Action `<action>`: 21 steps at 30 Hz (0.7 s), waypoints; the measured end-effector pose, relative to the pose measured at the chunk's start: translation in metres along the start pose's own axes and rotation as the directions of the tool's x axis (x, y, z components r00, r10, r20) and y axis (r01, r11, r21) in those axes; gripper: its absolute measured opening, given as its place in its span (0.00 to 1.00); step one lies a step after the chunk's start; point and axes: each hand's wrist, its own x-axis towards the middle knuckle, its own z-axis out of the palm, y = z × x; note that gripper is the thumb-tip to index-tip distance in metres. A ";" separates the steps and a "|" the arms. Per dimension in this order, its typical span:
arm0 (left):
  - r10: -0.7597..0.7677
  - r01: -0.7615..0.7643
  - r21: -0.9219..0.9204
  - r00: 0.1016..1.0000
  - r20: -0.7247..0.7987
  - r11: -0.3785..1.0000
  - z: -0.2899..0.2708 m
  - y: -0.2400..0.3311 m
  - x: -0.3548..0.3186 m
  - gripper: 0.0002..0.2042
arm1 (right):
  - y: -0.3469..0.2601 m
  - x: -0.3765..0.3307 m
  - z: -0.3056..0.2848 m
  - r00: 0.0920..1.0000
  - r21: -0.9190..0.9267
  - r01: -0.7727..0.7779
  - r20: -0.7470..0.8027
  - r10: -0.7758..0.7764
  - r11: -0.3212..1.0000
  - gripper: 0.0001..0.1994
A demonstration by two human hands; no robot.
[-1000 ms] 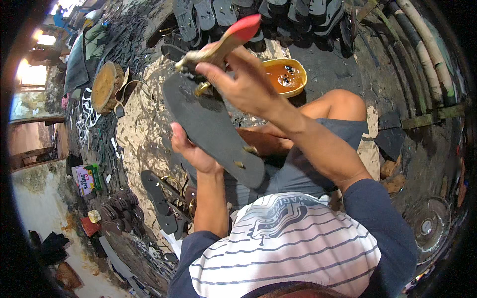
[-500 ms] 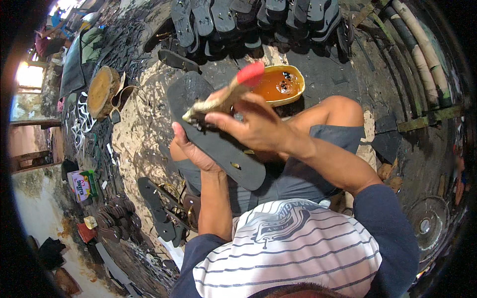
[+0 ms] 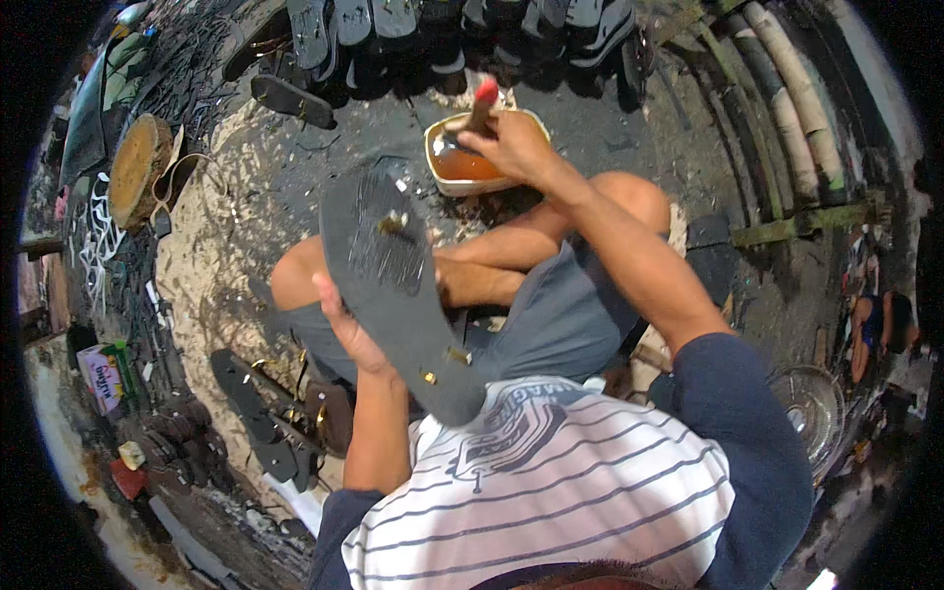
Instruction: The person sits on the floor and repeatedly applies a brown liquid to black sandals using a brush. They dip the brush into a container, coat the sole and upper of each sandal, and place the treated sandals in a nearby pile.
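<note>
My left hand (image 3: 352, 332) grips a black sandal sole (image 3: 398, 310) by its left edge, fingers behind it. Glossy wet streaks cover the sole's wide front part, and small yellowish strap ends poke through near the front and by the heel. Farther off, my right hand (image 3: 523, 149) is closed around a brush (image 3: 481, 116) with a red-tipped handle. It is over a pale oblong tub (image 3: 470, 188) of amber liquid (image 3: 476, 165). The brush's lower end is partly hidden, so I cannot tell how deep it dips.
Rows of black sandals (image 3: 393, 20) line the far side, with a single sandal (image 3: 292, 101) nearer. A round wooden block (image 3: 141, 172) stands at left. More sandals (image 3: 251, 398) lie by my left knee. Poles (image 3: 787, 98) lie far right, near a fan (image 3: 801, 413).
My right hand has moved the brush off the sole and away to the tub. The sole has come nearer my body, its streaked front now uncovered. The whole view has shifted.
</note>
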 end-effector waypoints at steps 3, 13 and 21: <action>-0.121 0.118 -0.048 0.990 -0.071 0.992 0.007 -0.015 -0.028 0.48 | 0.019 -0.003 0.018 0.998 -0.175 0.007 0.059 0.003 0.985 0.25; -0.077 0.080 0.018 0.988 -0.137 0.997 -0.007 -0.012 -0.017 0.35 | 0.046 -0.016 -0.088 0.981 -0.032 0.182 -0.061 -0.183 0.983 0.12; 0.105 -0.106 0.069 0.994 0.014 0.992 0.012 0.025 0.071 0.30 | -0.120 -0.021 -0.191 0.931 0.336 0.166 -0.364 -0.034 0.927 0.13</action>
